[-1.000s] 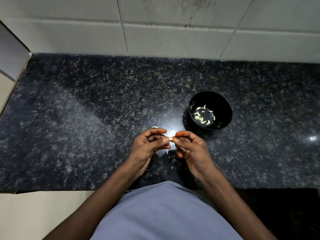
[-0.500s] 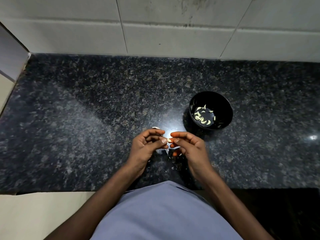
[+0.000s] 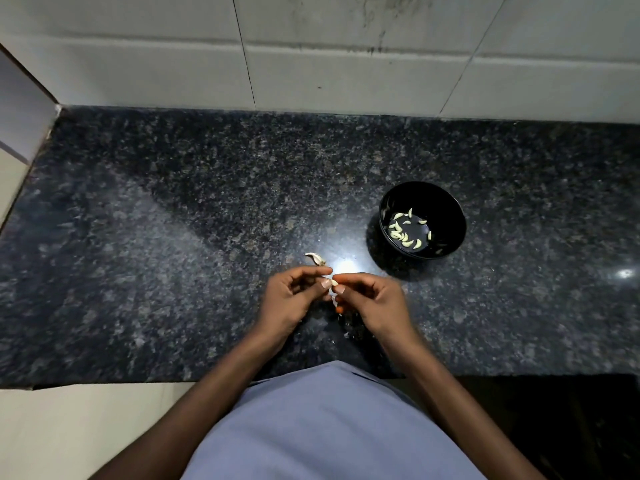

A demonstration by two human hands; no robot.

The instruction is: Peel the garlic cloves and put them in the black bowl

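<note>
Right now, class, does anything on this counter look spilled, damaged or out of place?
Nothing stands out. Both hands, left hand and right hand, pinch one garlic clove; a loose piece of garlic lies beside them, and the bowl stands upright holding peeled cloves.

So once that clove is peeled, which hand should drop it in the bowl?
Probably the right hand: the black bowl sits on its side, and its fingers already pinch the clove with the left hand.
</note>
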